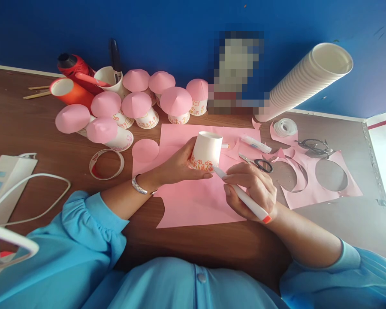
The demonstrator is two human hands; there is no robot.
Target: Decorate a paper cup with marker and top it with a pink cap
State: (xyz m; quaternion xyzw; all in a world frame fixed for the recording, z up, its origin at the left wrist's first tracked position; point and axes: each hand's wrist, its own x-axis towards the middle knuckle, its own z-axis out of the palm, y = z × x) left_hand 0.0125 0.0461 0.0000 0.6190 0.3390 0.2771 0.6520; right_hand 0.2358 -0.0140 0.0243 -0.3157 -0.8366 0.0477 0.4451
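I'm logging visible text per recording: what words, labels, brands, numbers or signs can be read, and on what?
No text can be read.
White tube: any print is too small to read.
Pixelated patch: blurred out, unreadable.
Held cup: drawn flowers, no lettering visible.
Marker: no lettering visible.
Power strip: nothing legible.

Camera on person's head, above and before held white cup [208, 148]; faces forward and down, quite near to cup; frame reaches from blue shirt [167, 283] before cup to blue wall [167, 34] behind.

A brown table [209, 242] carries pink paper [196, 206] and cone-topped cups [146, 116].
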